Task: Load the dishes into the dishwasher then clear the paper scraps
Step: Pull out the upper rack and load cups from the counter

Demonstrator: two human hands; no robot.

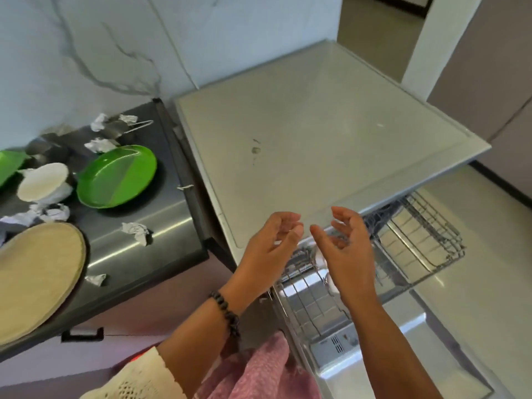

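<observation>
My left hand [269, 249] and my right hand [345, 249] hover side by side over the front edge of the dishwasher top [302, 133], both empty with fingers apart. Below them the wire rack [417, 240] is pulled out over the open dishwasher door [403, 355]; something white sits in the rack behind my right hand. On the dark counter [161, 234] to the left lie a green plate [115, 177], a white bowl [43, 182], a beige plate [34, 275] and part of another green dish [8, 165]. Crumpled paper scraps [135, 230] lie scattered among them.
A marbled white wall backs the counter. A thin wire utensil [138, 126] lies near the counter's back corner. A black drawer handle [82, 335] sits below the counter edge. Pale floor and purple-grey cabinets lie to the right of the dishwasher.
</observation>
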